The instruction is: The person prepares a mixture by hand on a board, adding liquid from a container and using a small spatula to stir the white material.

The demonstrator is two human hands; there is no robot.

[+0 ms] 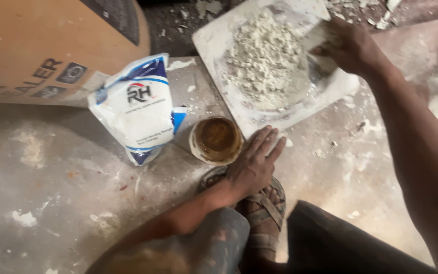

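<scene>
Crouching over a dusty concrete floor (51, 172), a person is seen from above, with one sandalled foot (262, 213) tucked beneath them. The left hand (254, 162) is pressed flat on the floor, its fingers (269, 139) released and spread, apparently to brace the body; nothing is held in it. Just beside it, a small round tin (216, 140) with a brown-stained inside is stood open. The right hand (348, 45) is closed around a flat scraper blade (320, 35), held against a crumbly heap of whitish putty (267, 56). That heap is spread on a white-smeared board (214, 40) laid on the floor near the top edge. A white and blue pouch (138, 109) is propped against a large tan sack (41, 45) at the top left corner.
</scene>
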